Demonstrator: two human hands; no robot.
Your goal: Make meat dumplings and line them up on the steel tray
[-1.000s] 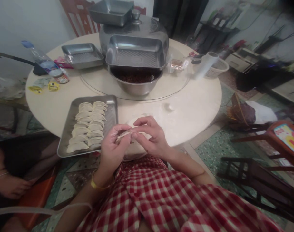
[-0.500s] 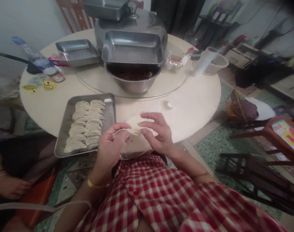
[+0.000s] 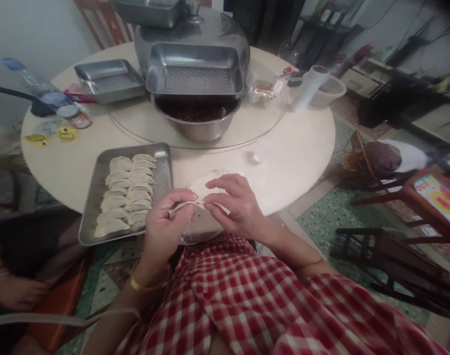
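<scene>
The right hand (image 3: 235, 207), open a moment ago, now pinches the dumpling (image 3: 184, 205) again beside the gripping left hand (image 3: 166, 224), seemingly sealing its edge.

A round cream-coloured table (image 3: 295, 148) carries a rectangular steel tray of folded dumplings (image 3: 162, 177) overhanging its near left edge. Beside it lie pale round dough wrappers (image 3: 200, 185) and a small white dough lump (image 3: 253, 158). A clear glass turntable disc (image 3: 136, 121) fills the centre. An empty square steel tray (image 3: 108, 81), a clear plastic bottle on its side (image 3: 38, 88) and yellow sachets (image 3: 67, 133) sit to the left, with a white cylinder (image 3: 307, 88) and a white basket (image 3: 330, 93) to the right.
</scene>
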